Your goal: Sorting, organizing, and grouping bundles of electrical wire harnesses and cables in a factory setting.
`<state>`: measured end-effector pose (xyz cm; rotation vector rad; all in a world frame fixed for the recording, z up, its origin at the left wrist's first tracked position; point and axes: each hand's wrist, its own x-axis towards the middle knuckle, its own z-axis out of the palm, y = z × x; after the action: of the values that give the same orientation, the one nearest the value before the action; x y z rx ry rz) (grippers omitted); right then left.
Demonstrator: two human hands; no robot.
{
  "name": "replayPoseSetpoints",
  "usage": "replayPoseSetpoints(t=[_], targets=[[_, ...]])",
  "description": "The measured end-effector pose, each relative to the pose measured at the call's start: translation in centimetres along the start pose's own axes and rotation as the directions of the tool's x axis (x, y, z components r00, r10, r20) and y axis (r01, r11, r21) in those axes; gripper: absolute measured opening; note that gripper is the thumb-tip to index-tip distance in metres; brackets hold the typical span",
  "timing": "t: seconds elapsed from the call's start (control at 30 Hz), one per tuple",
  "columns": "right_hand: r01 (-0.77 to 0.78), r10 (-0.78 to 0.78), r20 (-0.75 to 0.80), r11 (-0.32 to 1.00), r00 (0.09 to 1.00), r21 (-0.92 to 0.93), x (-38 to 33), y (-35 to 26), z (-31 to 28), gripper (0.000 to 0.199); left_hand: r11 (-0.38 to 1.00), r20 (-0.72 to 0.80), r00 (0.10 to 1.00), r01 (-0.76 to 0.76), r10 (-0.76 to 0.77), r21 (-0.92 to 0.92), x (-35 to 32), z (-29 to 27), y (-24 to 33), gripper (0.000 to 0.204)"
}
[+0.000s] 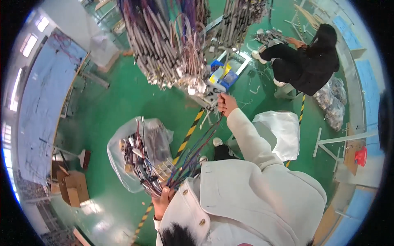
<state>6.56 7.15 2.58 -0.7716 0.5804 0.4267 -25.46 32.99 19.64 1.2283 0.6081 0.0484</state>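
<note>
My left hand (162, 199) is closed around a wire harness (150, 177) close to my coat front. Its dark and coloured wires carry white and brown connectors, some of them lying over a clear plastic bag (123, 164). A strand of blue, red and dark wires runs up and right from this bundle to my right hand (227, 105). There the fingers are pinched together at the strand's far end, beside a small rack of parts (211, 99). The exact tip between those fingers is too small to make out.
Thick bunches of sleeved harnesses (164, 49) hang ahead. Behind my right hand is a blue bin (232, 80). A seated person (308, 61) in black works at far right, near bagged parts (331, 102). A white sack (283, 131) lies right; blue boards (41, 106) stand left.
</note>
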Motion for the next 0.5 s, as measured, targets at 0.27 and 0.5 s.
replayPoseSetpoints(t=[0.27, 0.5], targets=[[-0.262, 0.278, 0.061, 0.945, 0.959, -0.198, -4.5, 5.5, -4.4, 0.024, 0.993, -0.193, 0.975, 0.093, -0.107, -0.079, 0.8, -4.1, -0.4, 0.012], [-0.47, 0.483, -0.105, 0.873, 0.869, 0.13, -4.7, 12.4, -8.7, 0.02, 0.994, -0.194, 0.976, 0.093, -0.103, -0.061, 1.4, -6.1, 0.6, 0.018]])
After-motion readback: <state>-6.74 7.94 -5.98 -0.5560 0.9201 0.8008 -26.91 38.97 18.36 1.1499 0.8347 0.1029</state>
